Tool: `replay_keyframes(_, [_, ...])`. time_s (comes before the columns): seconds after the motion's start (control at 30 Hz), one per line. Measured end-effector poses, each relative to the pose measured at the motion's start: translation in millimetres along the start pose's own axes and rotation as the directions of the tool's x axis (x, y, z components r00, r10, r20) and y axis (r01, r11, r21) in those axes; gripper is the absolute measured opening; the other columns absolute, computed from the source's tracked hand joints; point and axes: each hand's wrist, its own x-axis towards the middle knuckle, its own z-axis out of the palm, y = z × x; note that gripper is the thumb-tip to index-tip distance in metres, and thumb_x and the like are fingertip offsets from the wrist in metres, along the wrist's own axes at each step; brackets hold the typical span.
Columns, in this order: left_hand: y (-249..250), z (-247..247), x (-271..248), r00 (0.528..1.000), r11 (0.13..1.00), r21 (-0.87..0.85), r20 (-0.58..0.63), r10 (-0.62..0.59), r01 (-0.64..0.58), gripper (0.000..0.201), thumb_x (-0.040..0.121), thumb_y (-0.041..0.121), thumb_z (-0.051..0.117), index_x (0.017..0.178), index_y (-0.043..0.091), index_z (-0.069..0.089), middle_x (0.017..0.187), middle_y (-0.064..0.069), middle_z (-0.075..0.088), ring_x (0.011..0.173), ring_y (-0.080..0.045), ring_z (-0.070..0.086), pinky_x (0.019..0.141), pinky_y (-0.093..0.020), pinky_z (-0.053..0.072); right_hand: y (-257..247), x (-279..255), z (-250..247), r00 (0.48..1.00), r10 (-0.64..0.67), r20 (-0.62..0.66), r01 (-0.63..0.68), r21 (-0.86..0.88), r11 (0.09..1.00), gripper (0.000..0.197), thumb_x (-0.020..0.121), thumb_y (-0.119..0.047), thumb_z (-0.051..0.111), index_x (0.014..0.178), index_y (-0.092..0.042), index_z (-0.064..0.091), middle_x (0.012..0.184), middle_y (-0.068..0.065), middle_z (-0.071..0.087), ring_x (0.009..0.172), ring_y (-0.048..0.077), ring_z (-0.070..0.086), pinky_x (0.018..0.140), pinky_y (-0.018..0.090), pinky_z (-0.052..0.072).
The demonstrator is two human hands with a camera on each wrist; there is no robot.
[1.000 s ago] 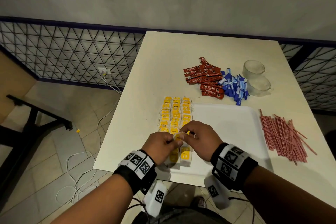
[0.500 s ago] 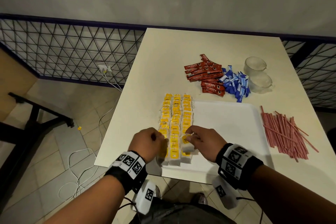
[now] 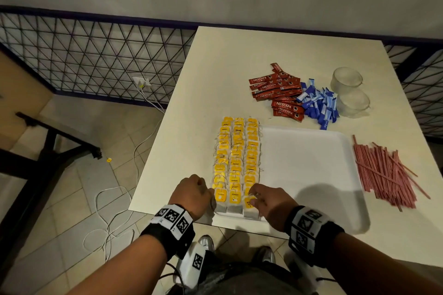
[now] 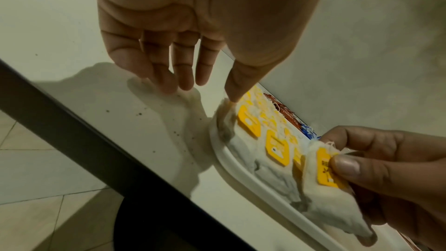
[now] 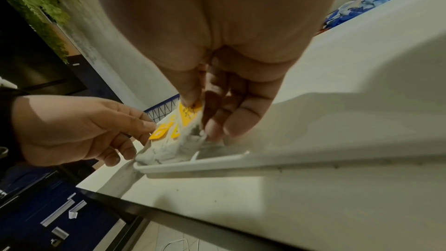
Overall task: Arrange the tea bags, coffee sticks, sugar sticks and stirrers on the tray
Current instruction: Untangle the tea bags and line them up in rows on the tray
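The two hands are now working apart at the near end of the flat white plastic tray (image 3: pixel 309 163), where a second ago they were meeting over one bag above the middle row. The right hand (image 3: pixel 269 206) is pinching a white paper tea bag with a yellow tag (image 4: pixel 324 171) between thumb and curled fingers (image 4: pixel 347 167), and is setting it down at the near end of the right-hand row. The left hand (image 3: pixel 191 195) is hovering with relaxed, nearly straight fingers (image 4: pixel 169 72), its thumb tip touching the near-left bag beside the tray rim, seemingly nudging it square. Three rows of yellow-tagged tea bags (image 3: pixel 237 155) are filling the tray's left edge, so the tea-bag step is looking nearly done. The red coffee sticks (image 3: pixel 278 91) and blue sugar sticks (image 3: pixel 318 105) are lying in heaps on the cream worktop (image 3: pixel 215 74) beyond the tray, and the pink stirrers (image 3: pixel 383 172) are waiting to its right, all still off it
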Motion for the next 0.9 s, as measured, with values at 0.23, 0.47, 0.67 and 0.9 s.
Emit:
replay_keyframes(0.23, [-4,1,1,1.0,1.0,-0.004,-0.01,0.003,-0.003,0.019,0.088,0.031,0.063,0.086,0.016,0.053,0.076,0.005,0.052,0.074,-0.016,0.05,0.063,-0.025,0.033,-1,7,7,0.997,0.014,-0.077,-0.02,-0.08,0.997,0.018,0.096,-0.028,0.052,0.111,-0.019,0.057,0.097,-0.004,0.051,0.094,0.025,0.063,0.088,0.032,0.046])
replay_keyframes(0.47, [-9,4,0,0.998,0.999,-0.028,0.06,-0.025,0.026,0.011,0.086,0.028,0.06,0.09,0.018,0.058,0.079,0.008,0.058,0.08,-0.016,0.055,0.059,-0.02,0.036,1,5,5,0.976,-0.045,-0.213,0.021,-0.113,0.993,0.02,0.091,-0.032,0.06,0.104,-0.019,0.053,0.1,-0.003,0.055,0.095,0.019,0.054,0.083,0.029,0.042])
replay_keyframes(0.67, [-8,5,0,0.995,1.0,0.009,0.095,0.01,-0.011,0.022,0.086,0.023,0.062,0.072,0.032,0.047,0.073,0.019,0.05,0.081,-0.012,0.05,0.068,-0.018,0.031,4,-4,2,0.944,-0.329,-0.029,0.307,-0.293,0.906,0.029,0.084,-0.038,0.067,0.109,-0.023,0.06,0.106,-0.005,0.051,0.091,0.018,0.055,0.086,0.03,0.048])
replay_keyframes(0.9, [-8,5,1,0.991,0.999,0.03,0.129,0.027,-0.032,0.026,0.085,0.02,0.063,0.07,0.033,0.045,0.076,0.015,0.053,0.083,-0.013,0.051,0.07,-0.019,0.033,-5,3,6,0.978,-0.211,0.006,0.199,-0.358,0.912,0.035,0.094,-0.034,0.053,0.127,-0.023,0.051,0.124,-0.002,0.045,0.104,0.017,0.051,0.092,0.026,0.043])
